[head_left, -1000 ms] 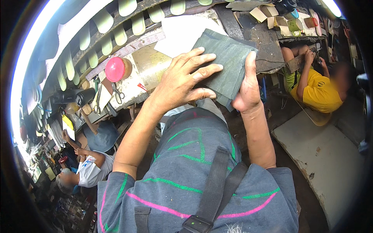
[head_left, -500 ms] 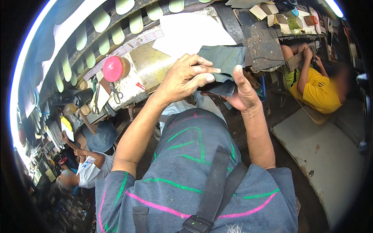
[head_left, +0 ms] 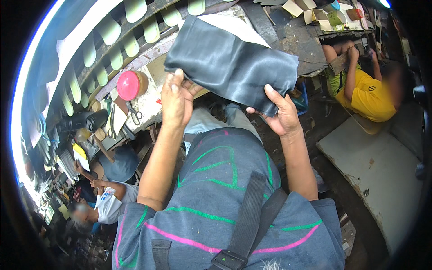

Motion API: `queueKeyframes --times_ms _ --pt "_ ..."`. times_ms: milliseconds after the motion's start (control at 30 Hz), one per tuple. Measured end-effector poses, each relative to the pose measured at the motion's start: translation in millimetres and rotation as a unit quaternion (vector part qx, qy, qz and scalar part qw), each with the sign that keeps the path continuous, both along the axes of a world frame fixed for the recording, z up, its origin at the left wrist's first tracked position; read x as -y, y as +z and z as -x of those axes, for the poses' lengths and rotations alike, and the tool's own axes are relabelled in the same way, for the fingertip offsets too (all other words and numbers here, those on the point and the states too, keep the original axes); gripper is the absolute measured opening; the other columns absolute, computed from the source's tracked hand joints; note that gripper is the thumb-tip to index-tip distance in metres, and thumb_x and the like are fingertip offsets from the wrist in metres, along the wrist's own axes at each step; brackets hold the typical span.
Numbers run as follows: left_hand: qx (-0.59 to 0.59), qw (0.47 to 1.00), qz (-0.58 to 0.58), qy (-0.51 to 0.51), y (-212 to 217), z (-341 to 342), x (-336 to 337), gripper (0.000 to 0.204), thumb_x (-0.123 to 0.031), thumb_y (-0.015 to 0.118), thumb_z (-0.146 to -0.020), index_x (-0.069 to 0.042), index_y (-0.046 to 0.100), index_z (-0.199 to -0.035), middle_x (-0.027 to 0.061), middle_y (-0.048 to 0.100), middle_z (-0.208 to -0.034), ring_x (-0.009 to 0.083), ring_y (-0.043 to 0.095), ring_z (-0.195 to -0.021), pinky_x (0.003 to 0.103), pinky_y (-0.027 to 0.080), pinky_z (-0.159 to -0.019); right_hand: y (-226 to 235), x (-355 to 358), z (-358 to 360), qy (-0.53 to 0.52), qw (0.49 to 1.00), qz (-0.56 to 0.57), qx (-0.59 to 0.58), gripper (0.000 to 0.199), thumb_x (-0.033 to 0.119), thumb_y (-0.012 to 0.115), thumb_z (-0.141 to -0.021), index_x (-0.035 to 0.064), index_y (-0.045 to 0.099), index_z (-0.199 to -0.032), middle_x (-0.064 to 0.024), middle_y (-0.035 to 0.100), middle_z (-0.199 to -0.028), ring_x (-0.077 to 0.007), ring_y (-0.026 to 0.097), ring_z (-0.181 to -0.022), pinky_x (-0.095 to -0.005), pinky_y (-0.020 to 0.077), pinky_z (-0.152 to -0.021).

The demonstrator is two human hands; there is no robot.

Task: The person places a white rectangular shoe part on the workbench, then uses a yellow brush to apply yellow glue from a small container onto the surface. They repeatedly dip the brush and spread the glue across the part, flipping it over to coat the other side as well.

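A sheet of shiny black leather-like material [head_left: 229,58] is spread out between my hands, above the worktable's edge. A soft fold runs down its middle. My left hand [head_left: 177,101] holds its lower left corner, with the fingers partly behind it. At the lower right edge, my right hand [head_left: 284,116] grips it with the thumb on top and the other fingers underneath. White paper [head_left: 234,28] lies on the table, partly covered by the black sheet.
A jar with a pink lid [head_left: 129,85] and scissors [head_left: 134,113] lie on the table at left. Rows of pale green insoles [head_left: 109,31] hang above it. One person in yellow [head_left: 366,96] sits at right, another in white [head_left: 110,204] at lower left. A grey board [head_left: 369,180] lies at right.
The black material was folded between my hands and now lies opened out flat. My left hand has moved left and away from my right, which stays gripping the right side.
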State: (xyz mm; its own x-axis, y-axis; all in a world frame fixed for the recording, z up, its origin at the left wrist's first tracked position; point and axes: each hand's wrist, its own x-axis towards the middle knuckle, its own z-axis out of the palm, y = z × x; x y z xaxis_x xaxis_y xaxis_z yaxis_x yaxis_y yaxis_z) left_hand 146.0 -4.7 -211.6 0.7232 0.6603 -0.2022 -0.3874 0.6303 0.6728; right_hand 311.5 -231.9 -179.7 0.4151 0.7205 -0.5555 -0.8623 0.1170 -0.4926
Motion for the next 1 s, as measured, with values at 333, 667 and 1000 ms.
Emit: queueKeyframes --times_ms 333,667,1000 --pt "-0.101 0.988 0.113 0.017 -6.9 21.0 5.7 0.021 -0.022 0.061 -0.111 -0.008 0.060 -0.127 0.0105 0.069 -0.134 0.0284 0.071 -0.121 0.049 0.059 -0.106 4.6 7.4 10.8 0.008 0.988 -0.118 -0.097 0.053 0.038 0.052 -0.115 0.0068 0.045 -0.157 -0.0202 0.061 -0.150 -0.0423 0.067 -0.130 -0.0656 0.0646 -0.095" --pt "-0.371 0.894 -0.063 -0.243 -75.4 19.1 42.6 0.053 -0.028 0.059 -0.113 -0.004 0.042 -0.157 0.0191 0.070 -0.130 0.0289 0.072 -0.114 0.040 0.062 -0.091 -4.2 62.7 -35.9 -0.125 0.977 0.160 0.071 0.055 0.042 0.063 -0.111 0.0074 0.052 -0.152 -0.0125 0.065 -0.145 -0.0311 0.067 -0.130 -0.0565 0.0605 -0.102" --pt "-0.310 0.558 -0.730 -0.244 -121.1 -60.9 67.1 0.072 -0.026 0.083 -0.090 -0.022 0.054 -0.156 0.0141 0.046 -0.164 0.0400 0.037 -0.156 0.063 0.033 -0.123 50.1 142.3 -136.4 -0.318 0.855 0.266 0.313 0.056 0.037 0.062 -0.112 0.0037 0.047 -0.155 -0.0151 0.060 -0.148 -0.0325 0.064 -0.132 -0.0636 0.0628 -0.103"
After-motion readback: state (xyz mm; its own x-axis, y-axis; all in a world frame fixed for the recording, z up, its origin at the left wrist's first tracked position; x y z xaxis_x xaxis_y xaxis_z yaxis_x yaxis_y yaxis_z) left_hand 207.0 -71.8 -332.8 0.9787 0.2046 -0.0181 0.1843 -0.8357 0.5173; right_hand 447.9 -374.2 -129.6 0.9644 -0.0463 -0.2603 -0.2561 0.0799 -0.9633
